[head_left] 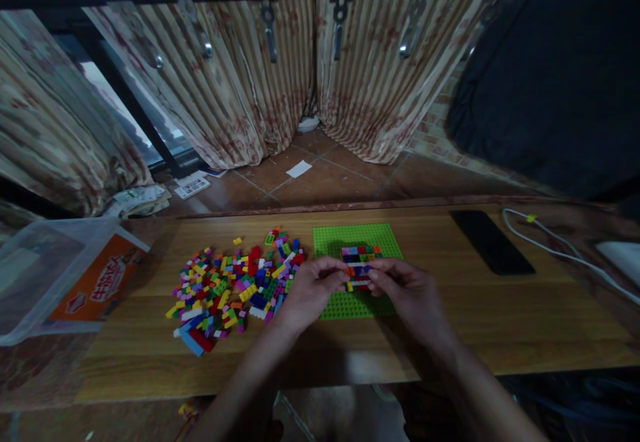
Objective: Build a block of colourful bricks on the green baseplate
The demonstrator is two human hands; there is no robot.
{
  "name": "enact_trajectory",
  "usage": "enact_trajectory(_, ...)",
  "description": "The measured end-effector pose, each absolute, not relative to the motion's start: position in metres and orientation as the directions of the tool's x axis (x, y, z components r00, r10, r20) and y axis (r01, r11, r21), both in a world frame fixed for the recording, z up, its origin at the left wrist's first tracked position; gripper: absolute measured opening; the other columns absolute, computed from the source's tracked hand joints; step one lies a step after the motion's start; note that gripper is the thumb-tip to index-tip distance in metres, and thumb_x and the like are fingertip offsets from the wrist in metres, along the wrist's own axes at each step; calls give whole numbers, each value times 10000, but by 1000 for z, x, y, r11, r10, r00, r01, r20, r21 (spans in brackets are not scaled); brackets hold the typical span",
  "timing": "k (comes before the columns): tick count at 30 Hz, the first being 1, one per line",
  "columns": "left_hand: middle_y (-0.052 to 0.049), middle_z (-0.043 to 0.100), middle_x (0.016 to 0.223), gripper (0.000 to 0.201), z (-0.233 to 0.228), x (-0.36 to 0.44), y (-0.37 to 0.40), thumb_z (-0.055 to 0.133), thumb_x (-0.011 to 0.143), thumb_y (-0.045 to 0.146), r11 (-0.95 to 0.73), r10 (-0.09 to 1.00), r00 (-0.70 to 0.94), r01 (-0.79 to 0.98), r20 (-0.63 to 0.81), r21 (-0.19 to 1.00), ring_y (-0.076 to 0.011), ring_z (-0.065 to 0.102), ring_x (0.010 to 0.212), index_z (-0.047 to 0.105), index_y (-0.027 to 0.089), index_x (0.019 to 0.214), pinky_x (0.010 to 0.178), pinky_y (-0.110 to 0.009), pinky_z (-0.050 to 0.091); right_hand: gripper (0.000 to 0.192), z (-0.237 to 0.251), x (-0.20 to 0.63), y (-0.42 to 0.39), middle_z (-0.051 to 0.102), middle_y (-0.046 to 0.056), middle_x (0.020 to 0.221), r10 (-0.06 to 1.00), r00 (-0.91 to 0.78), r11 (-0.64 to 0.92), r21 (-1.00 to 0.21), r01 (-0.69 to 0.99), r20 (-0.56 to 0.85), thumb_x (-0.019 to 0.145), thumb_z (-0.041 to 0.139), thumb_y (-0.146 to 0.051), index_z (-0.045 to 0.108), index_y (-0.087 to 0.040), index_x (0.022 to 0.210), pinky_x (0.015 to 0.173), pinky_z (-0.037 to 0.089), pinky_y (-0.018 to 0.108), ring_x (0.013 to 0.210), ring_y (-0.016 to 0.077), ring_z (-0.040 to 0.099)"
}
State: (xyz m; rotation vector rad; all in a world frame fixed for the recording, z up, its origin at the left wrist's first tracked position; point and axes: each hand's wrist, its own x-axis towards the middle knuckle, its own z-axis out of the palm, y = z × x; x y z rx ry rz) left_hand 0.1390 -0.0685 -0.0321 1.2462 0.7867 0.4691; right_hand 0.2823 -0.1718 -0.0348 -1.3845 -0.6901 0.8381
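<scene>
A light green studded baseplate [350, 232] lies on the wooden table. On its middle stands a small structure of toy building bricks [357, 253] in red, blue, green, orange, white and other colours. My left hand [316, 285] reaches in from the left, thumb and fingertips pinched at the structure's left side. From the right, my right hand [407, 289] pinches its other side with thumb and index finger. Between the two sets of fingertips, white, orange and purple bricks show. Whether a separate loose brick is in the fingers, I cannot make out.
A spread-out heap of loose bricks [220, 285] lies left of the baseplate. A clear plastic box [30, 275] with an orange label stands at the table's left end. Right of my hands lie a black flat phone-like slab [493, 242] and a white cable [555, 249].
</scene>
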Motion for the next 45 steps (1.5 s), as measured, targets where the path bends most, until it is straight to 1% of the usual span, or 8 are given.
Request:
enact_trajectory(5, -7, 681, 754, 110, -32, 140, -69, 628, 775, 198, 263, 696, 659, 135, -285, 955, -108, 599, 667, 676, 151, 863, 660, -237, 457, 246, -27, 289, -172, 701, -25, 661, 864, 367, -76, -811, -580, -343, 621, 873, -289, 747, -197, 811, 508, 508, 139, 518, 48, 588)
enact_trajectory(10, -8, 684, 751, 124, -34, 141, -69, 631, 773, 203, 258, 702, 654, 134, -281, 957, -111, 599, 672, 679, 155, 877, 663, -239, 453, 267, -27, 296, -175, 735, -13, 768, 866, 270, -100, -675, -731, -420, 606, 880, -215, 745, -187, 835, 542, 518, 101, 554, 31, 604)
enact_trajectory(13, -5, 679, 747, 119, -36, 141, -69, 636, 767, 207, 267, 698, 657, 130, -285, 955, -113, 597, 669, 676, 160, 870, 661, -240, 453, 254, -29, 297, -175, 730, -18, 783, 864, 265, -110, -675, -730, -428, 611, 872, -220, 742, -200, 828, 533, 507, 106, 548, 28, 588)
enact_trajectory(16, -1, 668, 740, 106, -37, 141, -69, 639, 761, 209, 265, 697, 661, 122, -277, 957, -115, 590, 667, 674, 163, 850, 665, -244, 455, 229, -33, 296, -174, 708, -18, 731, 859, 359, -116, -821, -560, -366, 644, 849, -294, 740, -205, 825, 519, 491, 149, 541, 51, 572)
enact_trajectory(19, 2, 651, 722, 100, -39, 140, -68, 637, 763, 221, 222, 708, 661, 127, -249, 967, -116, 578, 661, 679, 166, 834, 649, -240, 447, 195, -38, 294, -174, 698, -2, 731, 823, 546, -94, -985, -145, -158, 703, 791, -353, 732, -206, 816, 588, 504, 227, 616, 109, 609)
enact_trajectory(22, 6, 637, 693, 97, -42, 140, -67, 620, 770, 224, 153, 719, 661, 151, -215, 977, -119, 565, 642, 681, 168, 820, 618, -234, 430, 144, -43, 292, -175, 712, 30, 873, 829, 551, -100, -946, 308, 92, 796, 692, -342, 726, -219, 861, 747, 509, 308, 800, 176, 656)
enact_trajectory(25, 7, 635, 684, 106, -44, 139, -67, 603, 777, 222, 84, 731, 655, 189, -189, 978, -123, 562, 632, 681, 172, 829, 599, -233, 420, 138, -44, 292, -175, 693, 35, 907, 863, 464, -87, -846, 525, 200, 858, 611, -304, 718, -228, 898, 776, 492, 319, 836, 183, 652)
enact_trajectory(45, -28, 699, 813, 161, -36, 137, -68, 559, 818, 211, -77, 703, 694, 290, -154, 954, -164, 626, 761, 694, 166, 892, 714, -278, 478, 145, -50, 289, -170, 753, 35, 896, 858, 436, -90, -755, 650, 273, 858, 609, -288, 749, -254, 838, 808, 513, 363, 851, 209, 680)
